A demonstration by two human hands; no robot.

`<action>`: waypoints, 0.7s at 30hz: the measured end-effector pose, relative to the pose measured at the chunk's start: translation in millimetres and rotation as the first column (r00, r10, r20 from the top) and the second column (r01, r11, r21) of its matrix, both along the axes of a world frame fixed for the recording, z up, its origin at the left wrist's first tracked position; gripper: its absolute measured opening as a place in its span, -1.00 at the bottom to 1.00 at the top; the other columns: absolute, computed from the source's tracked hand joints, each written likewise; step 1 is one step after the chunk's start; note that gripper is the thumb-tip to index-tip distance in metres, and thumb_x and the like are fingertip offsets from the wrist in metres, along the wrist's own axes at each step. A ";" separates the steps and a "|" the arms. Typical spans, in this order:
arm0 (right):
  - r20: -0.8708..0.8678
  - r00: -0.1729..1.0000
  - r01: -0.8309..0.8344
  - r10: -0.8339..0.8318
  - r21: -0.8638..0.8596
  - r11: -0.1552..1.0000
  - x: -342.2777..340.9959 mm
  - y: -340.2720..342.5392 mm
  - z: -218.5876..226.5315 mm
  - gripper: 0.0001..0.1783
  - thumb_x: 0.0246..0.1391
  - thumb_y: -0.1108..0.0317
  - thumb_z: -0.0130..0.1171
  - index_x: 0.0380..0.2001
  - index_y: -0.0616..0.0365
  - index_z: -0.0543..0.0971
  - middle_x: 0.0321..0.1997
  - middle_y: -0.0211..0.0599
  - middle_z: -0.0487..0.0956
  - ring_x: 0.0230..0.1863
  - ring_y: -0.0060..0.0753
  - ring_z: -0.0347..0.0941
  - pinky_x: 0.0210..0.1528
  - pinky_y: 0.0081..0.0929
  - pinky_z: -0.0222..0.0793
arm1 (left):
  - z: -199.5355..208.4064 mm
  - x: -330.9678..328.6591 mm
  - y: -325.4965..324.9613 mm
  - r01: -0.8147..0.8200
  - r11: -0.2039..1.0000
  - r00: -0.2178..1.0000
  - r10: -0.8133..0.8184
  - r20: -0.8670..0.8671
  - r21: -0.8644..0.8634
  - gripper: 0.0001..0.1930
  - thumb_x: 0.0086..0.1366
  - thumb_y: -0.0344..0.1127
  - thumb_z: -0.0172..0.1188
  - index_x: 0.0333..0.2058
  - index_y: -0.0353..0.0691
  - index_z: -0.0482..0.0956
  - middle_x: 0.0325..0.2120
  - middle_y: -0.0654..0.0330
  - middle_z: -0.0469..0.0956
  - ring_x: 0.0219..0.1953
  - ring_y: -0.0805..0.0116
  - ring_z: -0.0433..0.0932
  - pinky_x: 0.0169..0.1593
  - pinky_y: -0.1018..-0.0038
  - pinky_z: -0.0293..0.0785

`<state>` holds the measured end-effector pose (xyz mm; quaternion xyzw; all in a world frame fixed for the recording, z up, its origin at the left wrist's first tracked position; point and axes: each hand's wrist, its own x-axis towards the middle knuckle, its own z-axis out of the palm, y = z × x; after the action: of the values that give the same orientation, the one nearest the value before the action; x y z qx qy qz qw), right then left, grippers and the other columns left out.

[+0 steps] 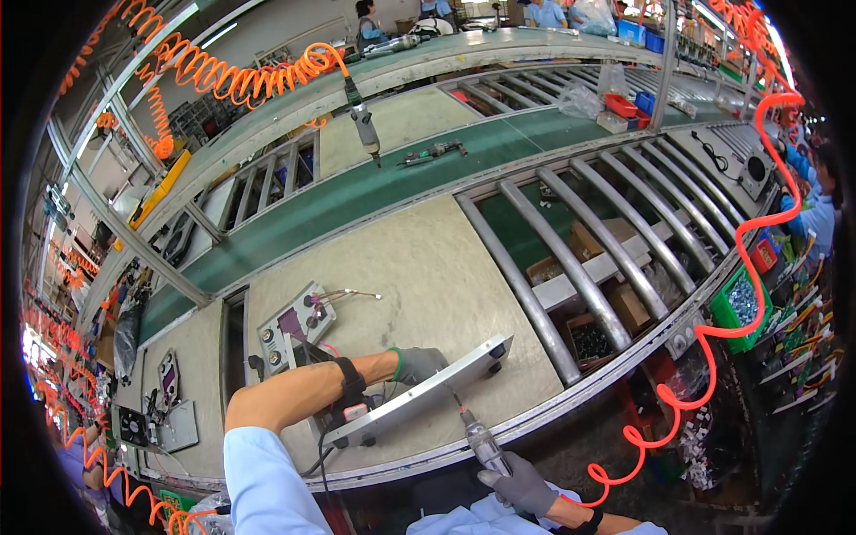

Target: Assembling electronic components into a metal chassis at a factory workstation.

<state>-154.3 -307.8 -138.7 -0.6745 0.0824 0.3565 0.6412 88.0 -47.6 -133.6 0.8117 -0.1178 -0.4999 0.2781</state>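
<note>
My left hand (pixel 421 366), in a grey glove with a green cuff, is closed against the far side of a silver metal housing (pixel 401 406). The housing stands tilted on its edge, with black feet along its near side; some of my fingers are hidden. In my gloved right hand (pixel 524 486) is a pneumatic screwdriver (pixel 486 443), its bit pointing up at the housing's near face. Whether the tip touches a screw I cannot tell. Beyond my left forearm lies a grey panel (pixel 272 337) with a purple part and loose wires (pixel 352 294).
Rollers (pixel 571 267) run to the right of the worktop (pixel 401 259). Another screwdriver (pixel 364 129) hangs from an orange coiled hose (pixel 259 76) over the green belt (pixel 312 201). A red coiled hose (pixel 758 267) loops down the right side. Several people work farther off.
</note>
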 end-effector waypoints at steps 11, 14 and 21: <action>0.150 0.949 -0.227 0.279 -0.290 0.929 -12.5 -83.3 36.2 -0.34 -0.12 0.04 0.47 0.00 0.18 0.53 -0.32 -0.20 0.61 -0.38 -0.32 0.57 -0.27 -0.32 0.52 | 136.3 -37.6 27.1 -0.185 0.982 0.946 0.171 0.275 0.025 -0.43 0.35 0.11 0.16 -0.04 -0.39 0.61 -0.28 0.07 0.67 -0.31 0.25 0.63 -0.15 0.33 0.58; 0.320 0.819 -0.303 0.477 -0.465 0.832 -16.2 -130.6 56.3 -0.33 -0.14 -0.01 0.45 -0.02 0.17 0.55 -0.25 -0.04 0.63 -0.22 -0.06 0.61 -0.13 -0.23 0.51 | 159.6 -96.9 42.8 -0.086 0.994 0.821 0.036 0.570 0.061 -0.44 0.32 0.10 0.18 0.00 -0.32 0.60 -0.22 0.01 0.68 -0.14 0.13 0.66 -0.02 0.25 0.54; -0.030 0.600 -0.292 0.800 -0.939 0.184 5.5 -197.1 95.8 -0.50 -0.09 0.00 0.30 -0.15 0.11 0.65 -0.22 0.02 0.66 -0.13 0.04 0.62 -0.05 -0.12 0.55 | 117.1 -169.9 51.1 -0.126 0.977 0.618 -0.056 0.785 0.169 -0.74 0.18 -0.18 0.24 -0.27 -0.25 0.57 -0.43 -0.09 0.61 -0.31 -0.12 0.62 -0.21 0.08 0.51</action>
<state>-148.8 -504.9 -42.8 -0.9420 -0.1649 0.2921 0.0051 -81.9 3.5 -16.5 0.9748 -0.1587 -0.0988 0.1221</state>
